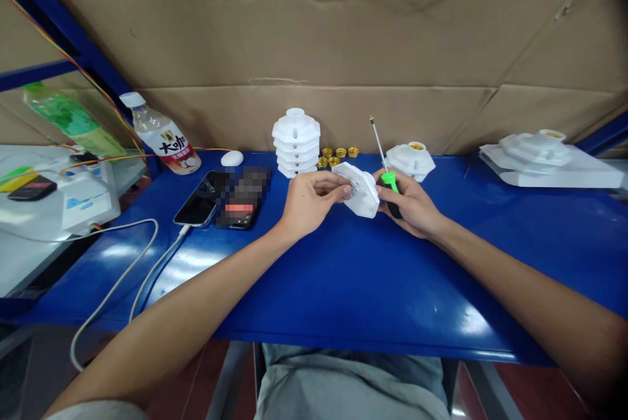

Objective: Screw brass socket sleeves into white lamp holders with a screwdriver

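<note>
A white octagonal lamp holder (362, 196) is tilted up between my hands, its underside facing left. My left hand (314, 201) is closed in a pinch, thumb and fingers against that underside; anything between the fingertips is too small to make out. Wrapped in my right hand (415, 207) is a screwdriver (391, 181) with a green and black handle, its shaft pointing up and a small brass-coloured piece at the tip. Fingertips of the right hand also touch the holder's right side. Just behind lie several brass-coloured threaded rings (334, 161).
Several white lamp holders are stacked (296, 144) at the back. Another holder (411, 161) stands behind my right hand; more lie on a white box (564, 175) at right. Left are two phones (196, 201), a white oval object (232, 158), a bottle (164, 139) and a charging cable (156, 269).
</note>
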The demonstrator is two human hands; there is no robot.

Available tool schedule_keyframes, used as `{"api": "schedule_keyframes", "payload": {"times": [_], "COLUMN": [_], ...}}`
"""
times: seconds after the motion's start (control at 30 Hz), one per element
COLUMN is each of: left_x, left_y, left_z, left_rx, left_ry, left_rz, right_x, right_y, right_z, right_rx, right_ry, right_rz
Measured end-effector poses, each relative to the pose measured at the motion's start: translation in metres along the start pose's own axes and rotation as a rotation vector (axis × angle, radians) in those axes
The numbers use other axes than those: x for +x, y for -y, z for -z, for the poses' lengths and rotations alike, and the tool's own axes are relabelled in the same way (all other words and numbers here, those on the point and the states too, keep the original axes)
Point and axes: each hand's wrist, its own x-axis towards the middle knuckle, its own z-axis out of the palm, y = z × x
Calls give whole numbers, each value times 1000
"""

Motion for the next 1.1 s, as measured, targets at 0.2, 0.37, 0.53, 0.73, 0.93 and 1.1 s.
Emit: {"api": "schedule_keyframes", "payload": {"times": [0.2,0.37,0.53,0.73,0.93,1.1], "left_x": [-4,-5,-5,-4,-4,-4], "left_y": [9,10,12,13,8,7], "left_z": [-9,-13,-13,-13,-14,-13], "left_rx": [-118,-136,-79,-50,-28,-57], "left_ry": [-48,-86,-107,-164,-192,-170], "left_rz": [41,96,49,-43,-53,6], "right_x": [0,0,-1,-2,0,-2], "right_y": [-1,1,1,-2,-3,-1], "right_z": [0,-3,-7,-9,-7,-5], "right_rx": [21,49,74,121,123,64], "right_ry": [20,56,90,99,97,117], "right_rz": [0,-2,16,36,48,93]}}
